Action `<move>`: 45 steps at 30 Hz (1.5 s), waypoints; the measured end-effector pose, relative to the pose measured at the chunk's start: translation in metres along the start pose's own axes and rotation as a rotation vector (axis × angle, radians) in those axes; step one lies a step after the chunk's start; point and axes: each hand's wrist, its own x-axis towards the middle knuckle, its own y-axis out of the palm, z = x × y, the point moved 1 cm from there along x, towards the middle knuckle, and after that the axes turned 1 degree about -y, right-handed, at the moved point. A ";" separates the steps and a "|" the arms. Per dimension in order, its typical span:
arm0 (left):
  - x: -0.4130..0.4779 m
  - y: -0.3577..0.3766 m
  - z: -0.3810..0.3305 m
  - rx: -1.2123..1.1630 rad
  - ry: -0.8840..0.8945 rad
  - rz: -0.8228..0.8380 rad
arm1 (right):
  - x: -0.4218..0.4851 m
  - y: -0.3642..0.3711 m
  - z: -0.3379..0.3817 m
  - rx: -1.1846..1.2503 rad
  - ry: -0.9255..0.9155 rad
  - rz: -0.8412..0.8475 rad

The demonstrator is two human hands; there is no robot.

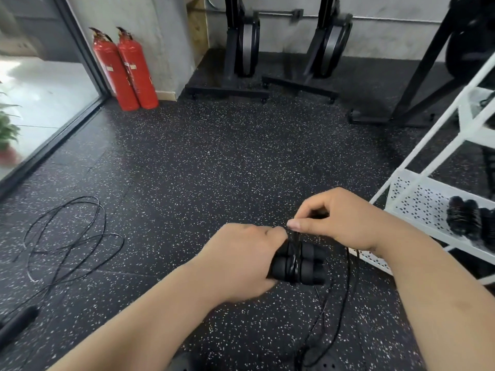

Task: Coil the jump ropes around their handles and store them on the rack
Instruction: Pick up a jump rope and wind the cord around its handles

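Note:
My left hand grips two black jump rope handles held side by side, with a few turns of thin black rope wound round their middle. Just above the handles, my right hand pinches the rope between thumb and fingers. The loose rope hangs down to the floor below my right wrist. A second jump rope lies in loose loops on the floor at the left, its black handle near the lower left edge. The white rack stands at the right, with coiled ropes on its perforated shelf.
Two red fire extinguishers stand by the wall at the back left, beside a glass door. Black exercise machines line the back wall. A black frame leg slants down behind the rack. The floor is speckled black rubber.

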 end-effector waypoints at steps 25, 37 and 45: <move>0.003 0.015 0.073 -0.005 -0.691 0.093 | -0.019 0.087 0.076 -0.735 -0.129 -0.154; 0.005 0.016 0.012 0.026 -0.088 0.182 | 0.001 0.012 0.012 -0.207 -0.019 0.017; 0.010 0.017 0.009 -0.010 0.096 -0.014 | 0.000 0.004 -0.003 0.003 -0.017 0.093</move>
